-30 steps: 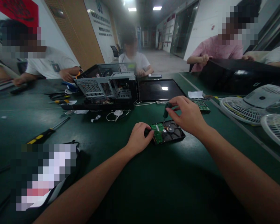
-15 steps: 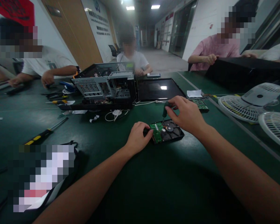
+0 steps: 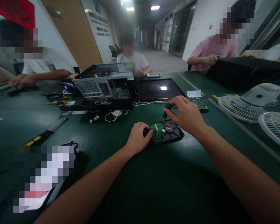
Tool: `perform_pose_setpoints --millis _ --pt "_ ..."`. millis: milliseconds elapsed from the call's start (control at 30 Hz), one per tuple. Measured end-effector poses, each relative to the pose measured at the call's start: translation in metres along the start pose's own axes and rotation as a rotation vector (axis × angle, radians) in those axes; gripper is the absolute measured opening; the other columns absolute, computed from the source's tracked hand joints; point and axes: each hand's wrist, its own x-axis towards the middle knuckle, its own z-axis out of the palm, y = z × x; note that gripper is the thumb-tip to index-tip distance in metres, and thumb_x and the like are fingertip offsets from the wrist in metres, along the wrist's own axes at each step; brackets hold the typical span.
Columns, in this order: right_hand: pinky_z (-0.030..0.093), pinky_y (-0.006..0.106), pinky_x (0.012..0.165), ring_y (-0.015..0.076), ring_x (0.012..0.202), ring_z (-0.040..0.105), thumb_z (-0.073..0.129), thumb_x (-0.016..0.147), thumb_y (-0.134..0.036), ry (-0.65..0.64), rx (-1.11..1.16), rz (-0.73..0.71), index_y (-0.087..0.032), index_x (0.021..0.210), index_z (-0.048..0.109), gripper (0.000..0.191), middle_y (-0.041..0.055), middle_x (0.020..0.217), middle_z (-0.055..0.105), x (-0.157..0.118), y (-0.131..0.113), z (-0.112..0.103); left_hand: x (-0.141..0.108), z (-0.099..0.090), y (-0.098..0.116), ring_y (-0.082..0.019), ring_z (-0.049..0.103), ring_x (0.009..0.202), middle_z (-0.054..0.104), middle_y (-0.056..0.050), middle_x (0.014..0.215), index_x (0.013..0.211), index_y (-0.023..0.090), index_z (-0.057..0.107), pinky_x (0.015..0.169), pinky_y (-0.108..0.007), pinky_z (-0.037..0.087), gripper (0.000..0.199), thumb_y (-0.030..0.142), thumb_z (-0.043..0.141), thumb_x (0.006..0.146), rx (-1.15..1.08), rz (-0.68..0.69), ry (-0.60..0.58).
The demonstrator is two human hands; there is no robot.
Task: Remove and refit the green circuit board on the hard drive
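Observation:
A hard drive (image 3: 174,133) lies on the green tabletop with its underside up, a green circuit board (image 3: 156,132) on its left part. My left hand (image 3: 139,137) grips the drive's left end between thumb and fingers. Above it, my right hand (image 3: 185,113) pinches the dark green handle of a screwdriver (image 3: 166,111). The screwdriver stands nearly upright, tilted a little, its tip down at the far edge of the circuit board. Whether the tip sits in a screw is too small to tell.
An opened computer case (image 3: 102,90) stands at the back, beside a flat black panel (image 3: 158,89). White fan parts (image 3: 247,102) lie on the right. Another screwdriver (image 3: 44,132) rests at left. Several people sit around the table, one holding a large black panel (image 3: 245,71).
The screwdriver's handle leans slightly more to the right, and my right fingers have shifted on it. My left hand and the drive stay put. At left, a co-worker's hands have come together.

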Motion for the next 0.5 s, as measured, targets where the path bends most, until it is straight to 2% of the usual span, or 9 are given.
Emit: perform_pose_setpoints --millis 133,333,500 --pt "0.05 0.04 0.072 0.0254 0.083 0.065 0.059 0.097 -0.035 0.015 -0.022 -0.003 -0.022 0.104 0.062 0.016 0.012 0.105 0.067 0.0007 -0.0033 -0.0032 0.0 0.0008 -0.0006 -0.026 0.061 0.106 0.066 -0.007 0.108 0.103 0.022 0.066 0.095 -0.043 0.051 0.012 0.033 0.066 0.096 -0.001 -0.014 -0.006" --pt "0.052 0.04 0.075 0.0242 0.084 0.067 0.058 0.093 -0.028 -0.019 0.062 -0.013 -0.021 0.107 0.06 0.015 0.0127 0.112 0.068 0.0023 -0.0021 -0.0039 0.0004 0.0011 -0.0016 -0.026 0.061 0.106 0.067 -0.007 0.108 0.102 0.022 0.066 0.095 -0.043 0.051 0.012 0.033 0.065 0.097 0.005 -0.008 -0.006" --pt "0.051 0.04 0.075 0.024 0.082 0.066 0.061 0.093 -0.03 -0.018 0.055 -0.001 -0.022 0.103 0.06 0.012 0.0104 0.104 0.069 0.0025 -0.0026 -0.0048 0.0002 0.0008 -0.0018 -0.026 0.061 0.106 0.067 -0.007 0.108 0.103 0.022 0.066 0.095 -0.044 0.051 0.014 0.034 0.064 0.098 0.003 -0.013 -0.014"
